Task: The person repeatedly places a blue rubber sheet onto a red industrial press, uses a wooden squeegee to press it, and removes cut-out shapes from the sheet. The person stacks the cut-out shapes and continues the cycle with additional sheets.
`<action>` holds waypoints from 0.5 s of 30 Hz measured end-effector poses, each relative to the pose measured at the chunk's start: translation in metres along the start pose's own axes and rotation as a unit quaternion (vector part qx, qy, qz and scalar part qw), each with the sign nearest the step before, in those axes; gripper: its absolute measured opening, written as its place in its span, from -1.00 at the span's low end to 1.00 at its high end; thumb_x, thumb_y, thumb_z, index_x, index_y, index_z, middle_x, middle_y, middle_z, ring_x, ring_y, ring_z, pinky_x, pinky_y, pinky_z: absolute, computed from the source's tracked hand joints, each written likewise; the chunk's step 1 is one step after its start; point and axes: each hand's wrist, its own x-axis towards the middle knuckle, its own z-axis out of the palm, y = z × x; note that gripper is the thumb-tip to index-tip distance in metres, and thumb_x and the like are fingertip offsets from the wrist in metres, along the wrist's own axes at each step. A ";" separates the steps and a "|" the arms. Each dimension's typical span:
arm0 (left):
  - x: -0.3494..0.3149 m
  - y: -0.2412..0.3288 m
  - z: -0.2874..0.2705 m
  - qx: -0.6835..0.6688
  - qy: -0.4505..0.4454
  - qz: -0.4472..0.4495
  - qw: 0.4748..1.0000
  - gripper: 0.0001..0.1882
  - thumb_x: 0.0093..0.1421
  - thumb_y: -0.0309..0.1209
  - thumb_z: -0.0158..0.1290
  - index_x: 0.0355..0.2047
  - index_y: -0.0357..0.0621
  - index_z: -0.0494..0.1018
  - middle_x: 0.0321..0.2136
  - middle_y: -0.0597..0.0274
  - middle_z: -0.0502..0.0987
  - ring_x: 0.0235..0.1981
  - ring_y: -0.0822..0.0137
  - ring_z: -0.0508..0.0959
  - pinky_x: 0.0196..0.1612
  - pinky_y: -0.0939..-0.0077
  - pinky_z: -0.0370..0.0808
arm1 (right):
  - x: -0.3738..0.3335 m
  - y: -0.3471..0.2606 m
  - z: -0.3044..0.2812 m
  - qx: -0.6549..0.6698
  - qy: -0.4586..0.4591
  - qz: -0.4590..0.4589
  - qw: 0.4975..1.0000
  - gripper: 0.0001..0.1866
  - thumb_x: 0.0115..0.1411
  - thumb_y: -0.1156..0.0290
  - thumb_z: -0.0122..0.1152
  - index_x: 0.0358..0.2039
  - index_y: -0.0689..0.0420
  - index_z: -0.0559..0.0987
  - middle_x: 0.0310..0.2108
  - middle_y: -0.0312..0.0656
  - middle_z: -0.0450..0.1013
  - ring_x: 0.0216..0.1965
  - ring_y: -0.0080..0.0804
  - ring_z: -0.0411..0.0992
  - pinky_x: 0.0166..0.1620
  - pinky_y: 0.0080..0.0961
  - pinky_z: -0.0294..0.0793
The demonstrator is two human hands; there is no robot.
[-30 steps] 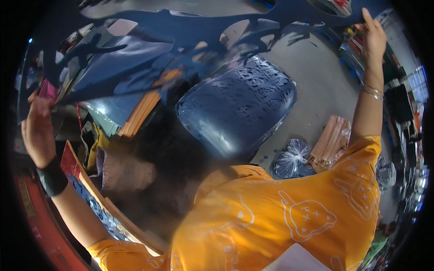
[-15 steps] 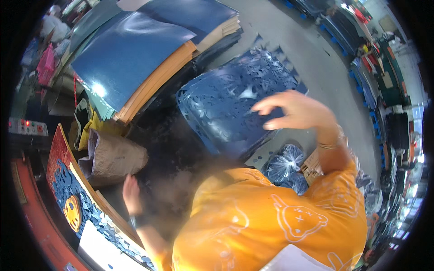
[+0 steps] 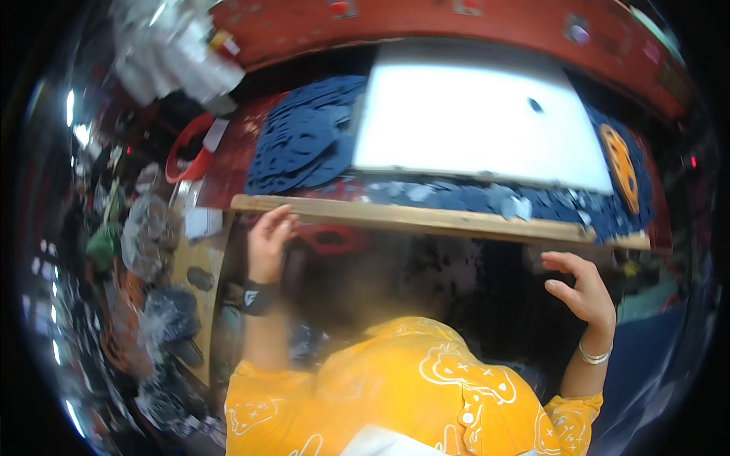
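Observation:
My left hand point(image 3: 268, 242) is raised at the left end of a wooden strip point(image 3: 426, 219), fingers loosely bent with nothing in them; whether they touch the wood I cannot tell. My right hand point(image 3: 582, 290) hovers below the strip's right end, thumb and fingers apart, holding nothing. Beyond the strip a bright white board point(image 3: 471, 125) lies on a red table. Left of the board sits a heap of dark blue sheets point(image 3: 300, 137) with cut-out holes. Many small blue cut pieces point(image 3: 449, 195) lie along the strip. An orange plate with holes point(image 3: 620, 167) rests at the right.
A red machine beam point(image 3: 426, 23) spans the far side. On the left stand a red round container point(image 3: 186, 148), a tan board point(image 3: 199, 304) and clear plastic bags point(image 3: 148, 235). Whitish plastic point(image 3: 171, 57) hangs at upper left. A blue sheet surface point(image 3: 646, 365) is at lower right.
My view has swung left from the stacks of blue sheets to the red table. Both hands now appear before the wooden strip, and neither has picked up anything visible.

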 end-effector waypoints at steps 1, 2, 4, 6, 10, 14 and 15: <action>-0.003 -0.008 -0.035 0.000 0.070 0.010 0.998 -0.66 0.28 -0.44 0.01 0.04 -0.31 0.40 -0.17 0.15 0.54 -0.17 0.42 0.53 -0.10 0.56 0.48 | 0.029 -0.021 0.006 -0.017 -0.031 -0.031 0.999 -0.56 0.02 0.42 0.30 -0.05 0.26 0.52 -0.15 -0.03 0.54 -0.09 -0.19 0.50 0.00 -0.39 0.44; -0.004 -0.016 -0.067 -0.009 0.129 0.016 0.991 -0.66 0.29 -0.43 0.00 0.04 -0.30 0.39 -0.19 0.18 0.54 -0.21 0.46 0.52 -0.14 0.61 0.47 | 0.061 -0.040 0.016 -0.028 -0.070 -0.086 0.993 -0.55 0.07 0.36 0.28 -0.03 0.28 0.52 -0.11 -0.02 0.53 -0.06 -0.17 0.49 0.02 -0.38 0.44; 0.013 -0.031 -0.125 -0.027 0.209 0.005 0.977 -0.65 0.29 -0.43 0.02 0.05 -0.28 0.37 -0.20 0.21 0.53 -0.23 0.50 0.51 -0.16 0.64 0.47 | 0.120 -0.074 0.055 -0.040 -0.089 -0.166 0.981 -0.55 0.12 0.28 0.26 -0.02 0.26 0.52 -0.11 0.00 0.52 -0.06 -0.15 0.48 0.04 -0.35 0.44; 0.057 -0.044 -0.167 -0.022 0.210 0.012 0.977 -0.66 0.28 -0.43 0.02 0.05 -0.28 0.38 -0.19 0.21 0.53 -0.20 0.49 0.50 -0.14 0.64 0.46 | 0.184 -0.105 0.111 0.031 -0.106 -0.204 0.973 -0.50 0.14 0.22 0.24 0.04 0.24 0.49 -0.04 0.02 0.48 -0.02 -0.13 0.46 0.04 -0.31 0.45; 0.189 -0.064 -0.186 0.070 0.062 0.171 0.981 -0.54 0.22 -0.53 0.02 0.15 -0.31 0.31 0.03 0.05 0.44 0.08 0.31 0.42 0.12 0.45 0.35 | 0.312 -0.160 0.220 -0.038 0.022 -0.166 0.985 -0.20 0.09 0.19 0.29 0.27 0.20 0.20 0.25 0.12 0.15 0.24 -0.02 0.19 0.21 -0.22 0.27; 0.282 -0.068 -0.153 0.229 -0.112 0.315 0.914 -0.34 0.06 -0.45 0.17 0.20 -0.24 0.27 0.12 -0.09 0.37 0.18 0.07 0.35 0.21 0.29 0.29 | 0.380 -0.201 0.270 -0.137 0.036 -0.051 0.989 -0.03 -0.03 0.15 0.39 0.30 0.22 0.10 0.29 0.28 -0.02 0.30 0.17 0.05 0.31 -0.25 0.14; 0.295 -0.063 -0.141 0.250 -0.144 0.310 0.906 -0.30 0.02 -0.40 0.19 0.20 -0.22 0.26 0.14 -0.11 0.35 0.20 0.02 0.33 0.24 0.25 0.25 | 0.382 -0.208 0.277 -0.163 0.032 -0.026 0.986 0.01 -0.09 0.19 0.45 0.30 0.23 0.10 0.27 0.29 -0.01 0.27 0.17 0.11 0.28 -0.24 0.21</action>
